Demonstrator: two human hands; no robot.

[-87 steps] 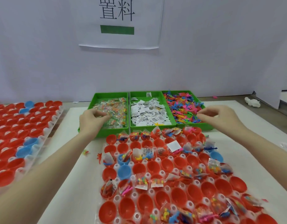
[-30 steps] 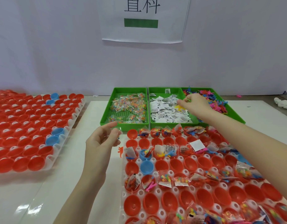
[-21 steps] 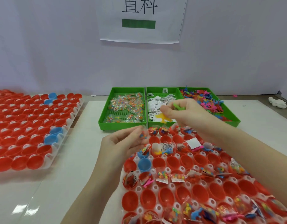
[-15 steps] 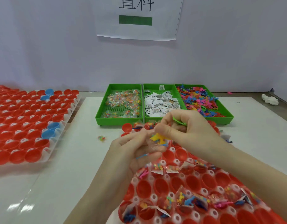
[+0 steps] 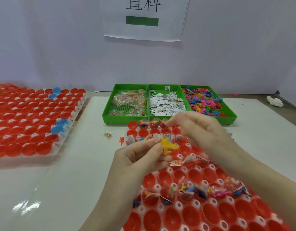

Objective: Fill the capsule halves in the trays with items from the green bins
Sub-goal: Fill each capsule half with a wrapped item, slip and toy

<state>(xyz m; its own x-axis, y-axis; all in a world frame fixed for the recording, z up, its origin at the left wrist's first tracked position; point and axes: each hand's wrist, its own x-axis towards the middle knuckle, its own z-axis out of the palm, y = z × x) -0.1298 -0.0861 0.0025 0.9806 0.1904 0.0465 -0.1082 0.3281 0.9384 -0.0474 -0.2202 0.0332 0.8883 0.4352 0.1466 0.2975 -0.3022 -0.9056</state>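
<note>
Pinching a yellow toy figure (image 5: 169, 145) between thumb and curled fingers, the left hand (image 5: 140, 157) is raised above the near tray (image 5: 179, 205), at 12 o'clock from its central rows. The figure is glossy moulded plastic with short splayed limbs. The right hand (image 5: 199, 130) is motion-blurred at 2 o'clock from the left hand; whether its fingers hold anything cannot be determined. The near tray is a white dimpled sheet seating smooth red capsule halves (image 5: 164, 179), some containing crinkled clear packets and folded slips. Three green bins (image 5: 125, 120) with perforated floors sit at 12 o'clock from the tray: bead packets (image 5: 129, 100), printed paper slips (image 5: 167, 104) and mixed-colour figures (image 5: 204, 100). A second tray (image 5: 65, 139) of red and blue halves lies at 9 o'clock. Half a second earlier both hands met around the figure; the right hand has since separated from it, leaving it in the left hand.
</note>
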